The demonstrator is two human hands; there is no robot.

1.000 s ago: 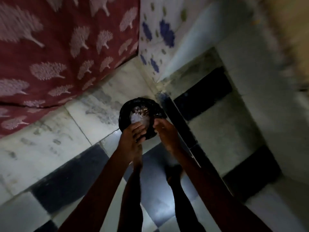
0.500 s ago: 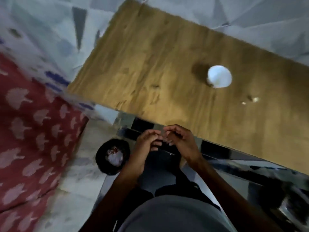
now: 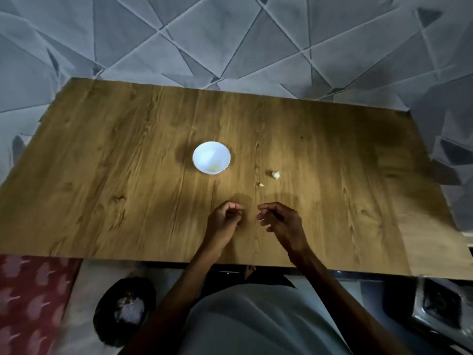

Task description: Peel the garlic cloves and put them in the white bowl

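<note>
- The left hand's (image 3: 225, 219) fingers (image 3: 236, 213) are curled tight into the palm, knuckles up. I cannot tell whether they pinch anything, because the curl hides the palm.
- The right hand's (image 3: 282, 222) fingers (image 3: 263, 218) are loosely bent and slightly spread, with the thumb tip near the forefinger. Nothing shows between them.
- Both hands hover low over the near middle of the brown wood-grain table (image 3: 122, 162), close together but apart.
- Just beyond the right hand a tiny pale garlic scrap (image 3: 261, 185) lies on the wood. A little farther off lies a small pale unpeeled garlic clove (image 3: 276, 174).
- The small round white bowl (image 3: 211, 157) stands upright beyond the left hand, left of the clove and apart from it. A yellowish bit (image 3: 213, 167) rests against its near inner wall.
- On the floor left of the person's pale grey garment (image 3: 256, 326) is a round black plastic bag (image 3: 102, 313) with whitish peelings (image 3: 129, 308) inside.
- A red cloth with pale leaf prints (image 3: 30, 303) fills the lower left corner.
</note>
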